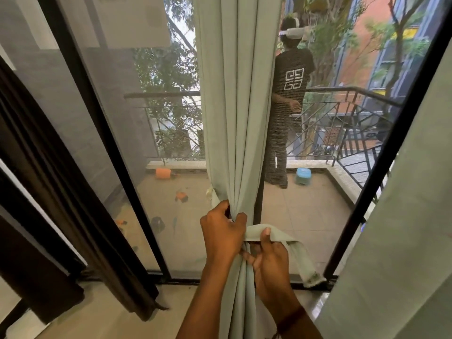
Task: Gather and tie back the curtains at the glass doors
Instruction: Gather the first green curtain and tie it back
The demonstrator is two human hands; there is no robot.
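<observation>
While my left hand (pixel 223 237) is closed around the pale green curtain (pixel 238 118), pinching its folds into one bunch, my right hand (pixel 267 263) sits just to the right of that bunch and grips the tie-back strip (pixel 291 245) between thumb and fingers. The curtain hangs in the middle of the glass doors (pixel 137 155), in front of the dark vertical frame. The strip passes across the front of the bunch, just below my left hand, and its frayed free end hangs down to the right of the curtain, loose.

I think the wrap is not yet secured, so several things can fail. If my left hand relaxes, the folds will spread again and the strip will hold only a part of the curtain. If my right thumb slips on this smooth cloth, the strip can fall away from the bunch. The far end of the strip seems to go behind the curtain on the left side; I cannot tell how it is fixed there, so a strong pull may release it.
</observation>
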